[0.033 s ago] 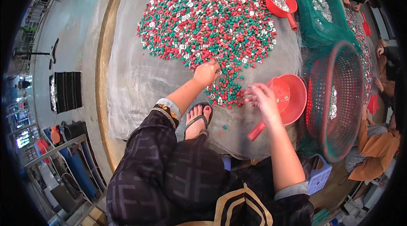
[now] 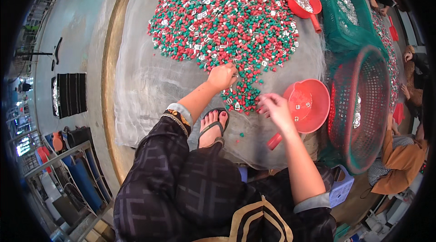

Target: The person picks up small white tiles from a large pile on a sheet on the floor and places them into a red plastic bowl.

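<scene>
Red-and-green pile (image 2: 222,19): small pieces, upper middle of the frame, narrow tail reaching down to centre; white looped bits (image 2: 201,15) mixed through.
Left hand (image 2: 222,76): centre, at the neck of that tail; fingers curled in tight, can't tell from here if they've got anything.
Right hand (image 2: 276,108): right of centre, between tail and near scoop; fingers loosely bent, blurred, can't tell if holding.
Near scoop (image 2: 320,106): red, right of centre, handle to lower left, few white bits inside.
Far scoop (image 2: 315,22): red, upper right, silvery load.
Sheet (image 2: 150,106): greyish, under pile.
Baskets: green rectangular one (image 2: 345,35) upper right, red round one (image 2: 338,106) below it, both with silvery bits.
Foot (image 2: 210,135): sandalled, below left hand.
</scene>
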### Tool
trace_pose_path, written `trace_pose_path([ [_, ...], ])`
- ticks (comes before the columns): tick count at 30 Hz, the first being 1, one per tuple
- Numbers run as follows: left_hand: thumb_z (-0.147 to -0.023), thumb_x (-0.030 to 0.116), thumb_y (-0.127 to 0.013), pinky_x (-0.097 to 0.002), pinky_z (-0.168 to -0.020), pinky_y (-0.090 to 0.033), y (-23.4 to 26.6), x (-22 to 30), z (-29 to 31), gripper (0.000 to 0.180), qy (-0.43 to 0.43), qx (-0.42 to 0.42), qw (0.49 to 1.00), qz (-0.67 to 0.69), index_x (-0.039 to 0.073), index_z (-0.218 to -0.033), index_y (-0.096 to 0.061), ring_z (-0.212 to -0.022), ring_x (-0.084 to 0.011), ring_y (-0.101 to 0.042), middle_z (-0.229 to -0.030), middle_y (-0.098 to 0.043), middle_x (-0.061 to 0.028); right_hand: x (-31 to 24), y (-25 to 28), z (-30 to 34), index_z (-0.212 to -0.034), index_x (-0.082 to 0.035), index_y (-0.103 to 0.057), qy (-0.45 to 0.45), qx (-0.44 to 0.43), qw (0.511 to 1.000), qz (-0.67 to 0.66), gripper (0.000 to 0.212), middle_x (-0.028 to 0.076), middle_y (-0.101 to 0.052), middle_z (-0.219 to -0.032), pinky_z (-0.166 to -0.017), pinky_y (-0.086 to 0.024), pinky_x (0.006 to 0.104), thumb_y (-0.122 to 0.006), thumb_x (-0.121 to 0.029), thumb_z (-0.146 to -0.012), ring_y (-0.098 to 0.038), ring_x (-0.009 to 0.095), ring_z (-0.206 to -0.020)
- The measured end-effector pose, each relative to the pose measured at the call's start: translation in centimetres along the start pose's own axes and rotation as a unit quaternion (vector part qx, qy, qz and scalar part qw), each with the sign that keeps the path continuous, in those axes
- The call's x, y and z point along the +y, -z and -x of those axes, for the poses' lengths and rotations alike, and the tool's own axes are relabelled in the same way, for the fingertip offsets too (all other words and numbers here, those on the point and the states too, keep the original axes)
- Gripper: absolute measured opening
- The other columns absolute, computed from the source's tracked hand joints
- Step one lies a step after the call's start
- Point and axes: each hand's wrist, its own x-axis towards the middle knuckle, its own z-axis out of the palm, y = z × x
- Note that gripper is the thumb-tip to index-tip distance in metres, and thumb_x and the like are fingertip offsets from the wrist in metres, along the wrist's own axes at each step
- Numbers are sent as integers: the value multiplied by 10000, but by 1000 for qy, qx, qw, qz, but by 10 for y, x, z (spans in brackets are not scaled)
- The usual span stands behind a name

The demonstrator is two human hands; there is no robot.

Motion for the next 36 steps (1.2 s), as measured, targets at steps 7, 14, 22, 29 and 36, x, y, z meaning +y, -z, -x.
trace_pose_path([
  [7, -747, 49, -588, -335, -653, -533, 17, -27, 32, 57, 202, -46, 799, 565, 8, -766, -553, -743, -214, -634, -842, -599, -111, 57, -81, -32, -922, -40, -646, 50, 47, 936, 345, 234, 160, -633, -838, -735, -484, 383, -669, -131, -708, -618, 296, -805],
  [14, -756, 28, -571, -336, -687, -517, 10, -23, 73, 71, 181, -143, 750, 620, 32, -824, -551, -779, -221, -626, -872, -611, -107, 79, -94, -40, -988, -33, -584, 89, 120, 895, 421, 347, 173, -571, -1005, -768, -472, 423, -711, -122, -678, -587, 352, -882],
  [22, -691, 154, -712, -338, -681, -472, -7, -13, 77, 218, 95, -99, 962, 237, 62, -877, -643, -750, -195, -610, -794, -642, -64, 115, -80, -59, -848, -16, -643, 79, 173, 946, 262, 99, 81, -627, -694, -563, -466, 277, -604, -88, -792, -589, 168, -574],
  [29, -826, 205, -638, -202, -479, -308, 11, -22, 74, 177, 281, -199, 712, 612, 28, -826, -643, -523, -56, -411, -610, -526, 18, 70, -84, -38, -954, -14, -615, -42, 65, 988, -135, 146, 24, -620, -779, -518, -432, 210, -584, -107, -846, -545, 83, -588],
  [36, -838, 193, -623, -194, -496, -352, 23, -7, 71, 165, 295, -243, 655, 651, 29, -819, -635, -539, -58, -462, -642, -564, 2, 64, -83, -40, -955, -23, -597, -37, 7, 976, -215, 144, 38, -615, -779, -558, -470, 231, -590, -121, -850, -565, 100, -622],
])
